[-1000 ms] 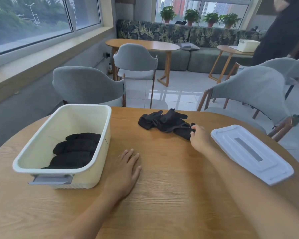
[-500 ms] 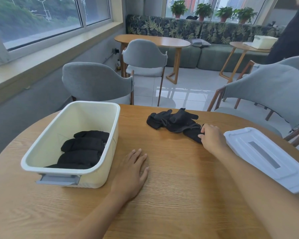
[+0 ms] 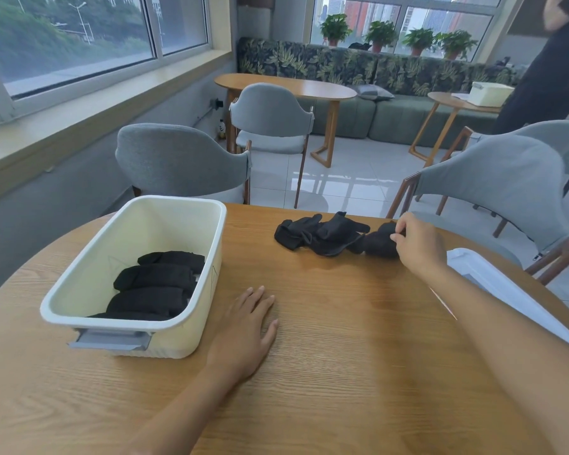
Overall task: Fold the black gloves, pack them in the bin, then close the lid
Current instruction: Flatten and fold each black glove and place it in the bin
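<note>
I see right hand (image 3: 419, 246) at 1 o'clock, fingers pinching loose black fabric gloves (image 3: 329, 236) on round wooden tabletop (image 3: 342, 356). Left hand (image 3: 248, 333) flat, fingers relaxed. Cream plastic bin (image 3: 89, 280) at 10 o'clock holds folded black gloves (image 3: 155, 287); white rectangular lid (image 3: 506, 293) at 3 o'clock.

Left hand (image 3: 245, 326) lies flat, palm down, fingers straight and slightly spread. Right arm reaches forward, right hand (image 3: 419, 246) with fingers curled, pinching.

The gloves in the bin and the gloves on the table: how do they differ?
The gloves in the bin are folded into neat bundles set in a row; the gloves on the table lie loose and crumpled in a heap. No hand touches the binned ones; the right hand pinches the heap's right end. Both are black.
</note>
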`<control>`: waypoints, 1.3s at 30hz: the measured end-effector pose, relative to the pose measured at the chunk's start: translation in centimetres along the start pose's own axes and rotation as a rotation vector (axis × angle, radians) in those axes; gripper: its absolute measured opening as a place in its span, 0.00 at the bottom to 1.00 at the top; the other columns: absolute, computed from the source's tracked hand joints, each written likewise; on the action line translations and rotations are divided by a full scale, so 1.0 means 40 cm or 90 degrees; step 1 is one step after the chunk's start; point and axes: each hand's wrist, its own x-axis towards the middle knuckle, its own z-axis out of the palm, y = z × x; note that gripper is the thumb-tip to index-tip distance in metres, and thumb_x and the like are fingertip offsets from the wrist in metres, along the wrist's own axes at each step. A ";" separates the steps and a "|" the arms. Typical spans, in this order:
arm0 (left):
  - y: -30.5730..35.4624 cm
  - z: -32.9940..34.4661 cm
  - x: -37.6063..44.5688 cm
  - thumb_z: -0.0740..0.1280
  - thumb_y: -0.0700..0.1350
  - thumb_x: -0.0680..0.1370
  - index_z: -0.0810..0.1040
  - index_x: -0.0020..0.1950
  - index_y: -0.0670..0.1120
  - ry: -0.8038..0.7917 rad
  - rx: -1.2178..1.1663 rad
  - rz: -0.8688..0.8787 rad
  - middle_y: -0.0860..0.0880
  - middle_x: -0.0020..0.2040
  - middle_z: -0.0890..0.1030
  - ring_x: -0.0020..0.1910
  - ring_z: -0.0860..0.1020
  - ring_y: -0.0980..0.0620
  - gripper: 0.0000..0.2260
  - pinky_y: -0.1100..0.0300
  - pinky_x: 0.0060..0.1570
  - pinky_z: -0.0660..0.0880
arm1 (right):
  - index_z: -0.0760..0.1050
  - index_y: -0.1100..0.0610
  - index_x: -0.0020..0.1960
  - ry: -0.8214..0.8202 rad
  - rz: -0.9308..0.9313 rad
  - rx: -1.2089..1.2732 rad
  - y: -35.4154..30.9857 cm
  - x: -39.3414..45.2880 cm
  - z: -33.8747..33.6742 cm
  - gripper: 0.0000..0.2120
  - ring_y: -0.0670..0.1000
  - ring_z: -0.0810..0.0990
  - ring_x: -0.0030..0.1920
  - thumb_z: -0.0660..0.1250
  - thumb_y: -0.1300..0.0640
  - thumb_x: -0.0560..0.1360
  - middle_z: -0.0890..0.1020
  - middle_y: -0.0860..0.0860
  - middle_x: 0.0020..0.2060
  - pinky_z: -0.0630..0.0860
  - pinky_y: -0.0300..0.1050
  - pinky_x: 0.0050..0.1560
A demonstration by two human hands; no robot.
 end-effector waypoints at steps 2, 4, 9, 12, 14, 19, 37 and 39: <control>0.000 0.001 0.000 0.51 0.62 0.83 0.59 0.80 0.57 0.000 -0.002 0.001 0.58 0.81 0.53 0.80 0.47 0.58 0.25 0.60 0.75 0.46 | 0.70 0.51 0.54 0.023 0.013 0.072 -0.017 0.008 -0.027 0.09 0.52 0.77 0.43 0.69 0.59 0.78 0.77 0.49 0.46 0.74 0.43 0.39; -0.001 0.001 0.001 0.51 0.62 0.83 0.59 0.80 0.57 -0.002 -0.005 0.000 0.58 0.81 0.54 0.80 0.47 0.58 0.25 0.60 0.75 0.46 | 0.69 0.49 0.61 0.046 0.020 0.127 -0.032 0.019 -0.057 0.16 0.53 0.78 0.49 0.71 0.59 0.78 0.77 0.49 0.50 0.78 0.46 0.44; -0.001 0.002 0.001 0.52 0.61 0.83 0.60 0.80 0.56 -0.002 -0.016 0.003 0.58 0.81 0.54 0.80 0.48 0.58 0.26 0.59 0.76 0.48 | 0.73 0.49 0.66 0.057 -0.021 0.226 -0.093 0.000 -0.147 0.19 0.52 0.78 0.56 0.71 0.58 0.77 0.81 0.49 0.56 0.76 0.44 0.50; -0.002 0.003 -0.001 0.52 0.61 0.83 0.60 0.80 0.56 -0.004 -0.022 0.000 0.58 0.81 0.55 0.80 0.48 0.58 0.25 0.59 0.76 0.48 | 0.78 0.50 0.58 0.035 -0.091 0.239 -0.149 -0.088 -0.180 0.13 0.43 0.78 0.49 0.73 0.59 0.75 0.80 0.43 0.50 0.68 0.32 0.44; -0.002 0.002 0.000 0.53 0.61 0.84 0.61 0.80 0.55 0.001 -0.030 -0.002 0.57 0.81 0.55 0.80 0.49 0.57 0.25 0.59 0.76 0.47 | 0.79 0.47 0.51 -0.103 -0.137 0.256 -0.164 -0.164 -0.177 0.12 0.38 0.78 0.45 0.76 0.59 0.72 0.81 0.40 0.46 0.70 0.34 0.43; -0.001 0.004 -0.005 0.54 0.58 0.84 0.63 0.79 0.53 0.012 -0.057 -0.009 0.56 0.81 0.58 0.80 0.50 0.57 0.24 0.60 0.76 0.48 | 0.79 0.42 0.53 -0.607 -0.250 0.057 -0.125 -0.338 -0.112 0.08 0.36 0.78 0.52 0.73 0.48 0.75 0.81 0.37 0.50 0.74 0.36 0.54; 0.003 -0.003 -0.009 0.54 0.57 0.84 0.64 0.79 0.53 0.016 -0.060 -0.018 0.56 0.80 0.59 0.80 0.52 0.58 0.23 0.60 0.76 0.54 | 0.59 0.47 0.79 -0.395 -0.202 0.022 -0.130 -0.444 0.115 0.28 0.49 0.50 0.78 0.58 0.41 0.82 0.58 0.46 0.78 0.53 0.51 0.78; 0.002 -0.002 -0.007 0.54 0.57 0.84 0.64 0.79 0.53 0.014 -0.058 -0.019 0.57 0.80 0.59 0.80 0.52 0.58 0.23 0.60 0.76 0.54 | 0.62 0.46 0.77 -0.378 -0.204 0.036 -0.135 -0.427 0.116 0.26 0.48 0.52 0.77 0.59 0.41 0.81 0.60 0.45 0.77 0.55 0.50 0.77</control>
